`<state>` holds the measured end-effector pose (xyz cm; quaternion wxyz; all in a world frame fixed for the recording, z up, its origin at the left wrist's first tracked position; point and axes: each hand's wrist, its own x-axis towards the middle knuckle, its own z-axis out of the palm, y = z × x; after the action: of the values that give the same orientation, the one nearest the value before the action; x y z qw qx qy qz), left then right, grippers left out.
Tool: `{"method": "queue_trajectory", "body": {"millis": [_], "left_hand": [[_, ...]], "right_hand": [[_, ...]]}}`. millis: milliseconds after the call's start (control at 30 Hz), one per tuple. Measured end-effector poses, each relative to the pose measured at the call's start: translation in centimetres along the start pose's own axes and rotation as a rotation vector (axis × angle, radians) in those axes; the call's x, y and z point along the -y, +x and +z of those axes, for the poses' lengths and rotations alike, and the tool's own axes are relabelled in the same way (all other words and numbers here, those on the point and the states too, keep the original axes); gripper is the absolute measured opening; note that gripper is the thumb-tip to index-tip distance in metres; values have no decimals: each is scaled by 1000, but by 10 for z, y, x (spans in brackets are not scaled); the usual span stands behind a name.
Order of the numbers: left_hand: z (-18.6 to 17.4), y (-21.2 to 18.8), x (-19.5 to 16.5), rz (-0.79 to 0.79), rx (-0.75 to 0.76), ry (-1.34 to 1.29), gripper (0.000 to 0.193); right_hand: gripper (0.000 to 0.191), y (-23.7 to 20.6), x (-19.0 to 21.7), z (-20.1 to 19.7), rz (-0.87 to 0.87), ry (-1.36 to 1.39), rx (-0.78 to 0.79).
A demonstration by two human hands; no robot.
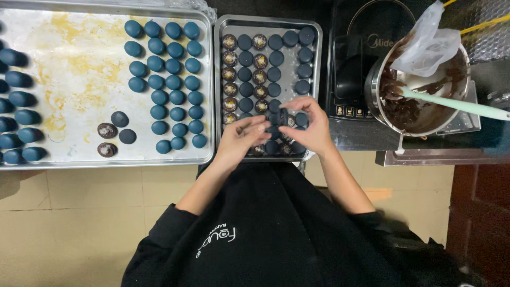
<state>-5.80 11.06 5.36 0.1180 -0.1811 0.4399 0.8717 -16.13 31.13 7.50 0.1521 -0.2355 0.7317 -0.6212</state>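
Filling the left half of the frame, a large stained metal baking sheet (79, 79) carries rows of loose dark blue round macaron shells (175, 85). Centre top, a smaller rectangular metal tray (313, 64) holds shells paired with chocolate-filled halves (230, 73). At upper right, a steel bowl of melted chocolate (419, 90) holds a pale green spatula (457, 105) and a crumpled clear piping bag (430, 45). Over the small tray's lower edge, the left hand (241, 139) and right hand (313, 125) meet, fingers closed around a single dark blue macaron (279, 118). A light, even, centred pinch would probably keep the fragile shells from cracking.
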Motion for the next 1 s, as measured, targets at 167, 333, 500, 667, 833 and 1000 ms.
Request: {"method": "queue_trajectory", "body": {"millis": [167,333,500,667,833,1000], "left_hand": [[12,-9,-4,-33,93,-10,53],[19,-16,-15,71,123,66,47],[23,-18,-21,94,108,104,46],[24,-18,-23,98,104,105,46],[24,-19,-23,102,86,140,45],[23,-18,-16,75,106,39,48]], "right_hand": [[55,-5,42,-2,-219,-216,126],[55,-3,55,-2,-323,-296,150],[56,-2,56,-3,-363,-316,160],[56,-4,54,-3,-376,-321,157],[56,-5,53,-1,-369,-292,145],[61,-3,54,-3,-321,-263,174]]}}
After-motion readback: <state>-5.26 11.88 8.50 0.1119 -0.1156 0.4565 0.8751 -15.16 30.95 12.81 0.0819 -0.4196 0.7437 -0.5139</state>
